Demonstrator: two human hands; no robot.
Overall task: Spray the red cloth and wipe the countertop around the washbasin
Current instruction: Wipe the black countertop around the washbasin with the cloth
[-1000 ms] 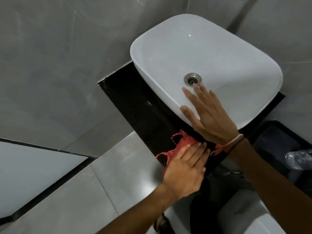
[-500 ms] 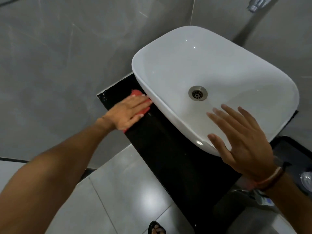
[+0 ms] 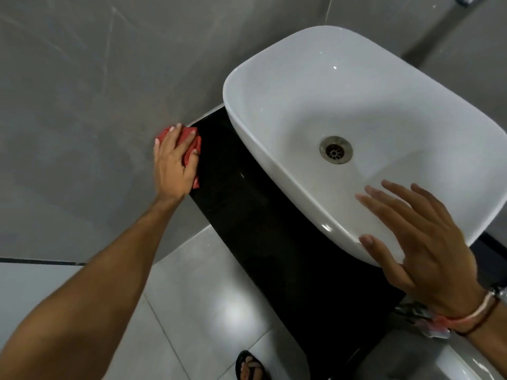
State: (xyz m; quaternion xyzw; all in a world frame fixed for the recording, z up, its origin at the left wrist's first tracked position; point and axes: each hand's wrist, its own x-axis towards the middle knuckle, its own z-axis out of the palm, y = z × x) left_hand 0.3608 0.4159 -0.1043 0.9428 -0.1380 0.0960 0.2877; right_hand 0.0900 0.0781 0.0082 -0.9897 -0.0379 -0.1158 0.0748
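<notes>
You are standing in a bathroom. Under your right hand (image 3: 428, 250) sits a white vessel washbasin (image 3: 343, 100) with a metal drain (image 3: 336, 149), set on a glossy black countertop (image 3: 274, 237). Large grey wall tiles (image 3: 96, 78) rise beyond your left hand (image 3: 174, 163), and pale glossy floor tiles (image 3: 208, 303) lie below your left forearm.

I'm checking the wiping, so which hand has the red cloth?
The left hand, pressing the red cloth at the black countertop's far corner. The right hand is empty, fingers spread over the washbasin.
</notes>
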